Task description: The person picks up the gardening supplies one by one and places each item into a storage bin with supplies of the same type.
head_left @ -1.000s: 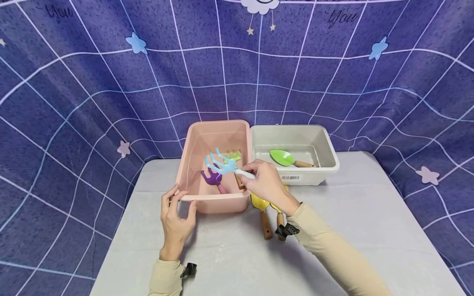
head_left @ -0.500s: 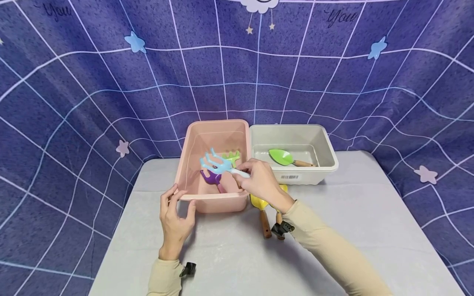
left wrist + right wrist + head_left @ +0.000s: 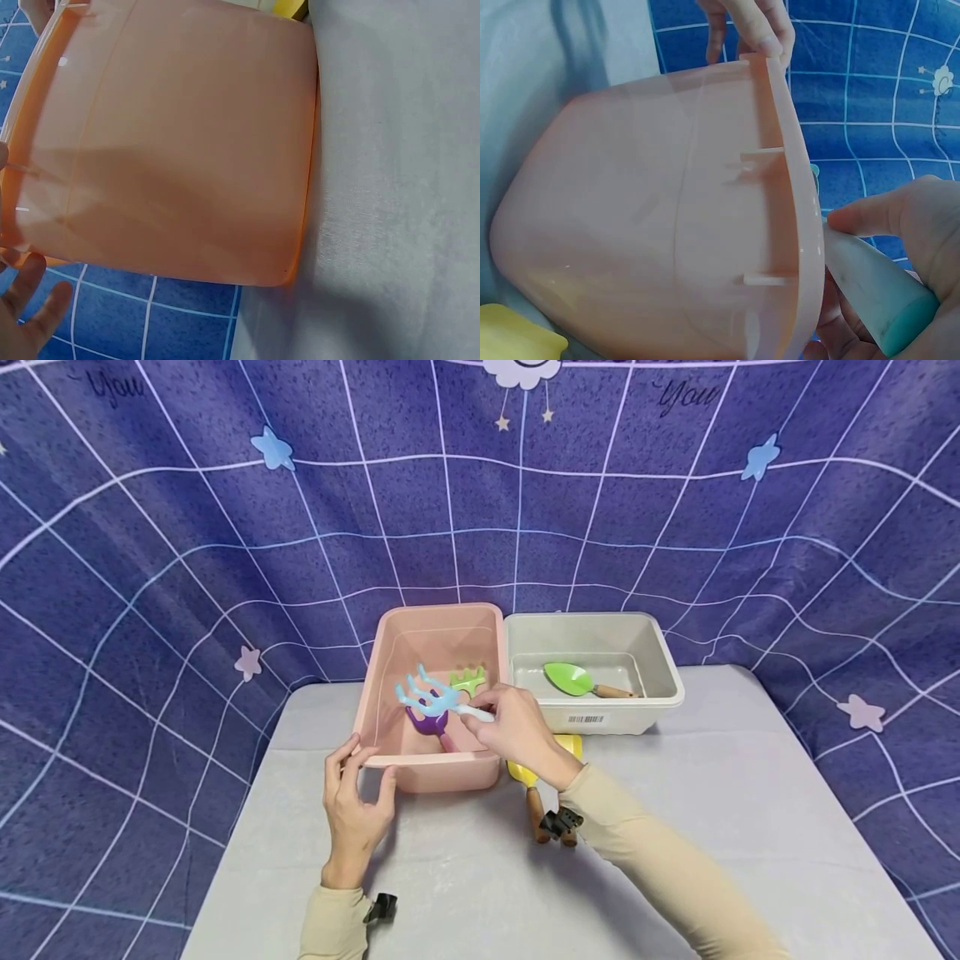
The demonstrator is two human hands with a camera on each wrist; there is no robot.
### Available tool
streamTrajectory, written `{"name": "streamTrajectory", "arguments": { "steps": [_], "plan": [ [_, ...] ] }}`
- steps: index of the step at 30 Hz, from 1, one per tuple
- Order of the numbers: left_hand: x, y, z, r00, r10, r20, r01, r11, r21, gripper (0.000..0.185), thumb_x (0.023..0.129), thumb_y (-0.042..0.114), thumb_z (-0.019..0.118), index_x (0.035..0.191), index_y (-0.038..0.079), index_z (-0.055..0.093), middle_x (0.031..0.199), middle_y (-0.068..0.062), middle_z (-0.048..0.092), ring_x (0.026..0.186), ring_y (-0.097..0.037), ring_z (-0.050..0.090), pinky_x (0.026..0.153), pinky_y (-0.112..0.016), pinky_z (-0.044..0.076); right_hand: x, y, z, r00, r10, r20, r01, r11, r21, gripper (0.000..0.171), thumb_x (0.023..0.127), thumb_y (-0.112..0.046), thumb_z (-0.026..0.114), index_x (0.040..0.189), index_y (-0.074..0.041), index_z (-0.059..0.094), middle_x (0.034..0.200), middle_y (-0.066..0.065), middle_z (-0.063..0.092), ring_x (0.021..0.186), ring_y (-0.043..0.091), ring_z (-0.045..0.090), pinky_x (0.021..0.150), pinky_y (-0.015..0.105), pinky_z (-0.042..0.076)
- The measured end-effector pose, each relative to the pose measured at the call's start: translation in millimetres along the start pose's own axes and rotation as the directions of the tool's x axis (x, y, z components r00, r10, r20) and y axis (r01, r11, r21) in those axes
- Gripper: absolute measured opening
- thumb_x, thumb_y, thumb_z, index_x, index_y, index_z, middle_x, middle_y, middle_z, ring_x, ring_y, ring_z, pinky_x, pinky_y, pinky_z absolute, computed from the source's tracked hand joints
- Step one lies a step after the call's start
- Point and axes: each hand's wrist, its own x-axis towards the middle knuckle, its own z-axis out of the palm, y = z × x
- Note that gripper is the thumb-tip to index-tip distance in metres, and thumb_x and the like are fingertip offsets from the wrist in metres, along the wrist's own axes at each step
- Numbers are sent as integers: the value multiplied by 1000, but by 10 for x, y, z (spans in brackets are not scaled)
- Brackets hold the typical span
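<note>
My right hand [image 3: 517,722] grips a light blue hand rake [image 3: 438,700] by its white handle, holding it tines-left over the pink bin [image 3: 450,777]. In the right wrist view the teal end of that handle [image 3: 877,292] shows by the palm. My left hand [image 3: 356,814] holds the bin's front left corner, fingertips at the side rim and thumb against the front wall. Inside the bin lie a purple hand fork [image 3: 429,724], partly covered by the blue rake, and a light green hand rake [image 3: 468,679] whose handle is hidden.
Right beside the pink bin stands a grey-white bin [image 3: 615,718] with a green trowel [image 3: 570,678] in it. Yellow trowels [image 3: 522,774] with wooden handles lie on the table under my right forearm, partly hidden. A blue grid-patterned curtain [image 3: 480,493] hangs behind.
My right hand has moved a little left with the light blue rake, further over the pink bin and the purple fork. The left hand has stayed at the corner.
</note>
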Motion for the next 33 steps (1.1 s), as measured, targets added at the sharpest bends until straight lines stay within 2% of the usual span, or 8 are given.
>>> {"name": "streamTrajectory", "arguments": {
  "steps": [12,21,29,33],
  "plan": [
    [14,-4,8,1000,14,-8,-14,1000,-8,36,85,18,81,116,0,76,137,-29,62,122,-45,62,111,-15,39,53,-22,50,1000,3,-13,-3,999,-38,21,91,-25,80,106,-11,85,114,5,79,105,22,74,90,39,58],
    [3,-6,15,1000,12,-20,-13,1000,-21,36,84,17,81,116,1,76,137,-28,62,121,-45,63,111,-16,40,75,-47,104,999,3,-36,-5,999,-45,21,90,-26,79,107,-14,86,106,3,81,89,20,72,81,38,57],
    [4,-10,19,1000,14,-9,-15,1000,-21,37,85,16,82,117,1,76,138,-28,61,122,-45,62,112,-16,40,96,-68,157,999,28,-47,-33,993,-112,21,90,-33,78,106,-21,86,100,-3,82,93,22,72,87,43,41],
    [6,-9,18,1000,15,-14,-15,1000,-17,37,84,17,82,117,1,76,137,-28,62,121,-45,63,112,-16,40,108,-77,170,998,37,-44,-43,991,-126,24,90,-34,78,108,-21,86,88,-3,79,90,22,71,86,44,39]
  ]
}}
